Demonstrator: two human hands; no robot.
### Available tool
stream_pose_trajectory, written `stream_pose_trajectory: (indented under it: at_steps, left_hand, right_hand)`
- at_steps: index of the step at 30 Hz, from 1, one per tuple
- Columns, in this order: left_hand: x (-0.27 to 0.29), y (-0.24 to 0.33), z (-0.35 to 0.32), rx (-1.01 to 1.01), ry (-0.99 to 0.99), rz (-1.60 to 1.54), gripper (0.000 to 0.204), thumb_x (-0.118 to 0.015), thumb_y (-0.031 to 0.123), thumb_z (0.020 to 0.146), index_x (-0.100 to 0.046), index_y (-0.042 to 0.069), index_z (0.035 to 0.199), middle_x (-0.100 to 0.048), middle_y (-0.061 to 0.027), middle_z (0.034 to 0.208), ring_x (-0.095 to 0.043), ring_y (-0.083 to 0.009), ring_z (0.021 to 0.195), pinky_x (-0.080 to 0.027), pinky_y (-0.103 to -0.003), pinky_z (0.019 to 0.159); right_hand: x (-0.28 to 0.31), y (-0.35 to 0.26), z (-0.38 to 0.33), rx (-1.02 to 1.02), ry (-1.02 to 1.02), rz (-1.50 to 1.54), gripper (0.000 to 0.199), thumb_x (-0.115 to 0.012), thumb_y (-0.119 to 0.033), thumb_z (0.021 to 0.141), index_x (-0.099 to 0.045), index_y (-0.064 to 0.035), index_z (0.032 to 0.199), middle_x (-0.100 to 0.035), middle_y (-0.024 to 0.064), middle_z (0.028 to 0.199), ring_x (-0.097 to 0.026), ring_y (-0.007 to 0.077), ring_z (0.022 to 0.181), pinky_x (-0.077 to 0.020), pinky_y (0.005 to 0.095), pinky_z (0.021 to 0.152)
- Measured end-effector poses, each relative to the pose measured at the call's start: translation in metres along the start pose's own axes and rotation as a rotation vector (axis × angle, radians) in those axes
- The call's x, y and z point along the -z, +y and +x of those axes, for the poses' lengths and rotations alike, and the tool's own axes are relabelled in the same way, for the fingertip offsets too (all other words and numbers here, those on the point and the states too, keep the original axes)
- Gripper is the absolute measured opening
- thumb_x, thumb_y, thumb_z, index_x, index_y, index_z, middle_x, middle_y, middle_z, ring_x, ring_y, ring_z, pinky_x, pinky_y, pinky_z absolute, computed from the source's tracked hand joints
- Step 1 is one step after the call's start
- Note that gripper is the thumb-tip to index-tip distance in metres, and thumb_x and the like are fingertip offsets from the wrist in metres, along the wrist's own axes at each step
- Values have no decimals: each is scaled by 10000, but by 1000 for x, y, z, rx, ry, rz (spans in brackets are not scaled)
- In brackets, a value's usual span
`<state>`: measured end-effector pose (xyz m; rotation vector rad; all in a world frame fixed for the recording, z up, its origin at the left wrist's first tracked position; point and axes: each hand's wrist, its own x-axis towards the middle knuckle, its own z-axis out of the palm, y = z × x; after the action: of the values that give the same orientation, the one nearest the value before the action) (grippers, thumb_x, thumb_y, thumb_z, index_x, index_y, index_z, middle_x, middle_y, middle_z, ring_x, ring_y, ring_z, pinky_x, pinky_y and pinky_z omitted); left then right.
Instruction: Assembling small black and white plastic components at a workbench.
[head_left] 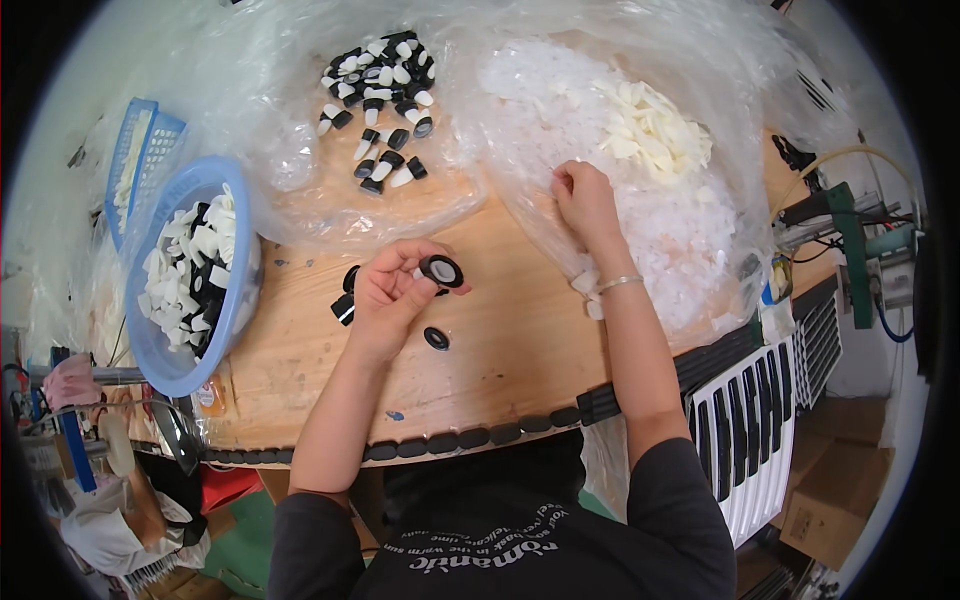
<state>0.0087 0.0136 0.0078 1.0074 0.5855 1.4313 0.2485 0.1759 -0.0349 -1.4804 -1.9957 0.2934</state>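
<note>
In my left hand (398, 290) is a black round cap (441, 271) with a whitish centre, pinched between thumb and fingers. My right hand (588, 205) is closed with its fingertips together, over the near left edge of a spread of small translucent white pieces (685, 240). Whatever those fingertips hold, if anything, is hidden. A loose black ring-like cap (436, 338) lies on the wooden table (500, 350) just right of my left wrist. Other black caps (343, 309) lie left of that hand, partly behind it.
Black-and-white capped pieces (385, 85) are heaped on plastic sheeting (275, 130) at the back. At left, a blue basin (250, 290) holds white and black parts beside a blue basket (165, 130). Cream pieces (655, 130) lie at right. Another person's arm (145, 505) shows lower left.
</note>
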Motion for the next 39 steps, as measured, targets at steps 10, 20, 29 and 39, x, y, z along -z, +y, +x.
stream_pose_trajectory:
  at_steps: [10, 20, 29, 39]
  left_hand:
    - [2, 7, -2, -79, 35, -68, 332, -676, 154, 862, -553, -43, 1099, -614, -142, 1002, -598, -209, 846, -484, -339, 777]
    - [4, 11, -3, -36, 29, -2, 339, -700, 191, 850, -556, -9, 1083, -579, -124, 1001, -590, -193, 843, -493, -289, 753]
    - [5, 9, -4, -16, 13, 59, 304, -688, 131, 837, -570, -30, 1067, -622, -129, 985, -604, -181, 854, -496, -298, 775]
    - [7, 9, -4, 6, 39, 70, 336, -708, 193, 840, -569, -19, 1061, -614, -131, 989, -597, -189, 838, -490, -303, 762]
  right_hand:
    - [119, 22, -19, -196, -137, 114, 106, -671, -40, 773, -657, 22, 858, -654, 61, 750, -575, 113, 657, -482, 253, 626]
    - [120, 20, -35, -250, -369, -109, 130, -701, -43, 702, -640, 33, 789, -637, 96, 681, -589, 149, 620, -485, 274, 615]
    - [90, 22, -34, -319, -192, -255, 115, -692, -67, 658, -667, 10, 739, -661, 202, 763, -647, 341, 737, -523, 386, 694]
    - [95, 25, -28, -264, -273, -177, 203, -688, -23, 657, -688, -3, 858, -674, 171, 785, -665, 293, 754, -523, 364, 687]
